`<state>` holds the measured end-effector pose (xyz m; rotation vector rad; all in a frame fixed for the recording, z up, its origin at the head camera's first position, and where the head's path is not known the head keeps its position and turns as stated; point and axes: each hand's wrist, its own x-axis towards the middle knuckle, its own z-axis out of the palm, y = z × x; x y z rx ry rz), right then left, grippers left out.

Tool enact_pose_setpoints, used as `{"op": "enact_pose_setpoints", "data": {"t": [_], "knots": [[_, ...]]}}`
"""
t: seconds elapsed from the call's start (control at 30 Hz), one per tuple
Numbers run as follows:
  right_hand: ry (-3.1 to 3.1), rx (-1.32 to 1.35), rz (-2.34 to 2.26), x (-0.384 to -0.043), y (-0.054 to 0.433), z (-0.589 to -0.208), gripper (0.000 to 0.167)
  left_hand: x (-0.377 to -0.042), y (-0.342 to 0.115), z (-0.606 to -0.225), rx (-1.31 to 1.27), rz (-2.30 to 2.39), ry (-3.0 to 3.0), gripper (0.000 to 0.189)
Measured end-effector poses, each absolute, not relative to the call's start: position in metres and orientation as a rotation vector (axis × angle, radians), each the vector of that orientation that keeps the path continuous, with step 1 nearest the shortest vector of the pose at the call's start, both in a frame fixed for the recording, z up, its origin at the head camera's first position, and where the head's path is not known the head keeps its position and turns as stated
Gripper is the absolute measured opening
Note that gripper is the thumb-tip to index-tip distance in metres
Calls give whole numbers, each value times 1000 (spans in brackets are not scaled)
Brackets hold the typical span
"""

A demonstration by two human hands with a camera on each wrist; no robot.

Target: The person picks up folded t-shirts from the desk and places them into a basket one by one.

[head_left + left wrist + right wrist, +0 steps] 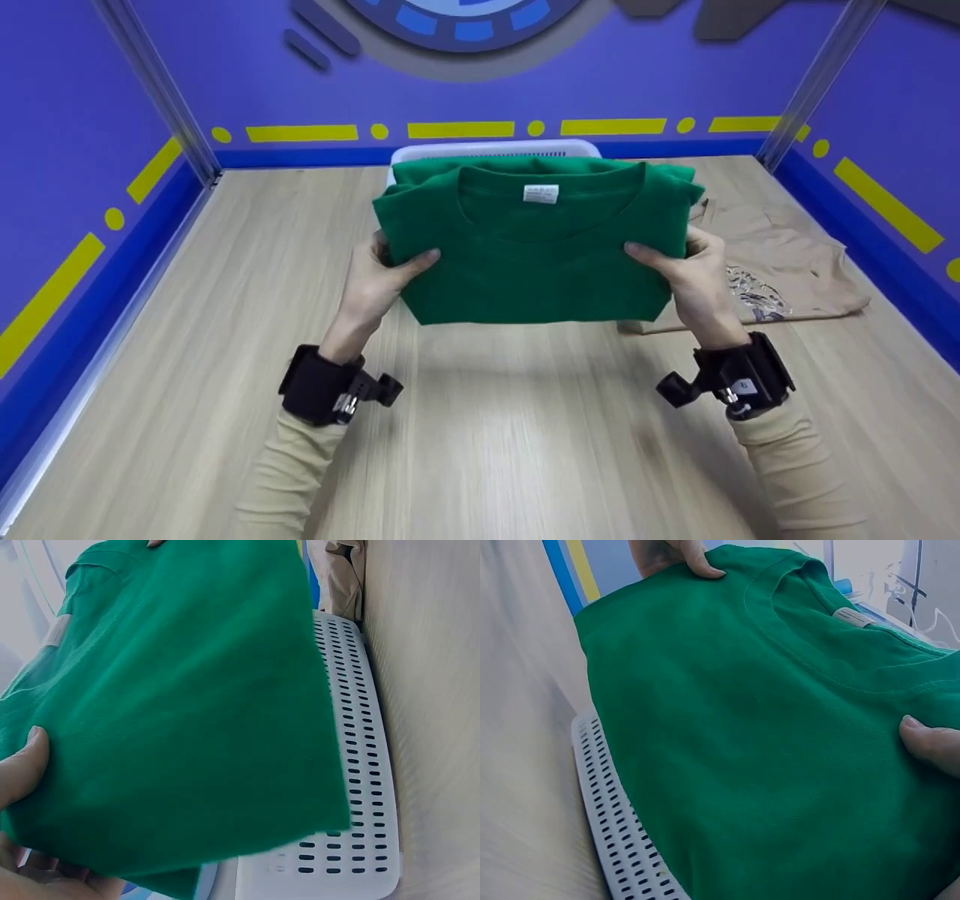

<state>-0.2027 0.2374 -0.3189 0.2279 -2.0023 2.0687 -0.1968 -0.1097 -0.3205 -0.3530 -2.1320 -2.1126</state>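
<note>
In the head view, a person's left hand (371, 279) and right hand (701, 281) grip a folded green shirt (536, 274) by its sides above a table (480, 450), before a white basket (495, 150); a tan shirt (810, 270) lies at right. In the left wrist view, the left thumb (26, 765) presses the green shirt. In the right wrist view, both thumbs (934, 746) rest on its front.
</note>
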Motion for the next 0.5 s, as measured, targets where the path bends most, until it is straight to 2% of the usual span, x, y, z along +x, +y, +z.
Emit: {"op": "enact_pose_setpoints", "data": {"t": [0.33,0.5], "knots": [[-1962,197,2027,-247,231,-286,38,-242,-110,-294,-385,-2000,-2137,48],[-1990,176,1905,-275,223,-273,40,-269,-108,-281,-321,-1932,-2130,49]]}}
